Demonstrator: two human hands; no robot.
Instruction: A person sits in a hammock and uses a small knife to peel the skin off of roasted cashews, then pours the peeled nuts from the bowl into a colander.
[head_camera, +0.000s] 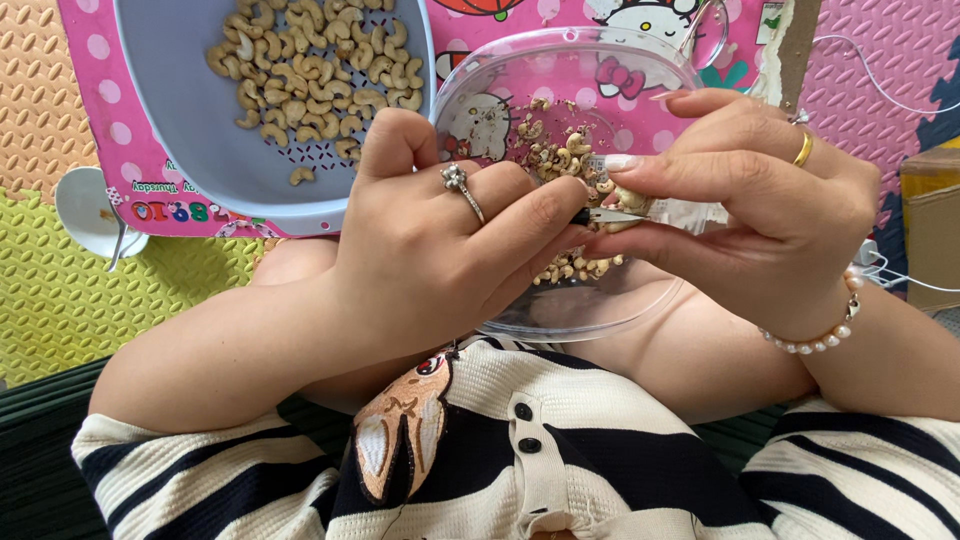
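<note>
My left hand (440, 250) is closed around a small knife (608, 214); only its dark handle tip and thin blade stick out toward the right. My right hand (770, 200) pinches a pale cashew nut (628, 197) between thumb and fingers, and the blade touches the nut. Both hands hover over a clear plastic bowl (520, 70) that rests on my lap and holds several cashew pieces and bits of skin. A grey-blue perforated tray (190, 130) heaped with cashews (310, 70) lies above my left hand.
The tray sits on a pink cartoon-printed board (100, 110). A small white bowl with a spoon (92, 212) stands at the left on yellow and orange foam mats. A cardboard box (932, 220) and white cable (890, 275) are at the right.
</note>
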